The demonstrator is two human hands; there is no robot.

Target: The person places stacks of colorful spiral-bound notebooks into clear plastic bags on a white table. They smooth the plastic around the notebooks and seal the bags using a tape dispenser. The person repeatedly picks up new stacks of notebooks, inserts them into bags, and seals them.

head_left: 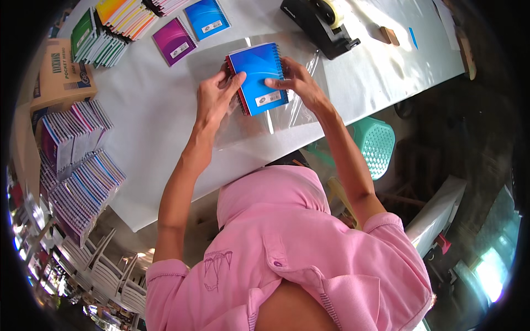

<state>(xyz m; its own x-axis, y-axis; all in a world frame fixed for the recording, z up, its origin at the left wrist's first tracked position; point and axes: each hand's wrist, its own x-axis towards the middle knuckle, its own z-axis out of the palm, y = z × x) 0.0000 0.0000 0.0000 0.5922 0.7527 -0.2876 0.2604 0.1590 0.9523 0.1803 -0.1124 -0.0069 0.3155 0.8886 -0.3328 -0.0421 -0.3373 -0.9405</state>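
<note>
Between my two hands is a small stack of spiral notebooks (254,71), a blue cover on top and a red edge showing at its left side. My left hand (218,91) grips the left edge, thumb over the cover. From the right, my right hand (298,83) closes on the coil side with its thumb on the blue cover. Under the stack a sheet of clear plastic (237,132) lies on the table. Just beyond, a purple notebook (174,41) and another blue notebook (207,19) lie flat.
A black tape dispenser (320,27) stands at the far right of the stack, near a small brown block (389,36). Green notebooks (99,44) and yellow ones (124,16) are piled far left. A cardboard box (63,71) and bundled notebooks (85,182) line the left edge. A green stool (375,146) stands right.
</note>
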